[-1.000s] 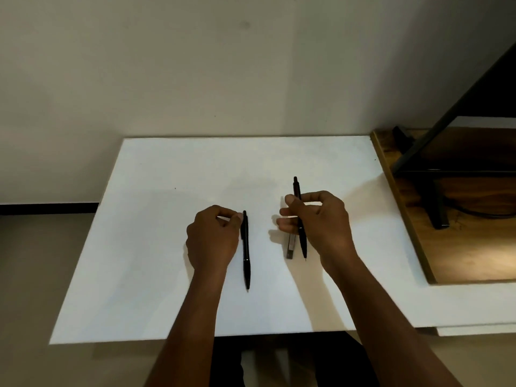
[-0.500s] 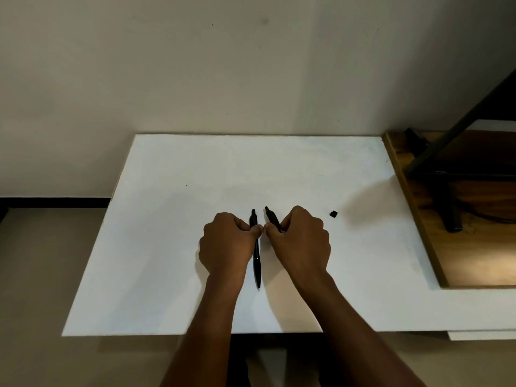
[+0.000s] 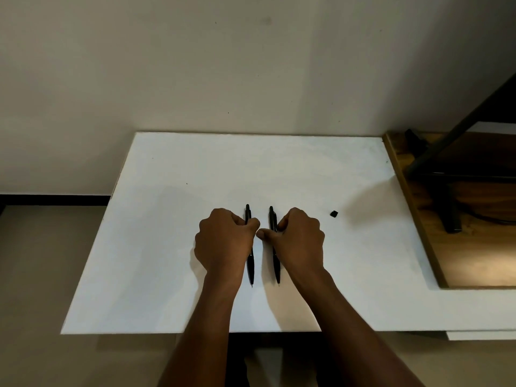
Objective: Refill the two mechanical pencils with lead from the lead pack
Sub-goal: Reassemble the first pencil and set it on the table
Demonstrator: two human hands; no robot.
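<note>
Two black mechanical pencils lie side by side on the white table (image 3: 178,247), tips pointing toward me. My left hand (image 3: 223,241) pinches the left pencil (image 3: 250,266) near its upper half. My right hand (image 3: 298,241) pinches the right pencil (image 3: 276,263) in the same way. Both pencils rest on or just above the tabletop. A small black piece (image 3: 334,214) lies to the right of my right hand. The lead pack is hidden from view.
A wooden surface (image 3: 480,258) adjoins the table on the right and carries a black stand (image 3: 446,196) with slanted legs. A plain wall rises behind the table. The floor shows at the left.
My right hand has straightened its pencil, which now lies parallel to the left one. The hands have drawn slightly apart. The lead pack seen a second ago is out of sight.
</note>
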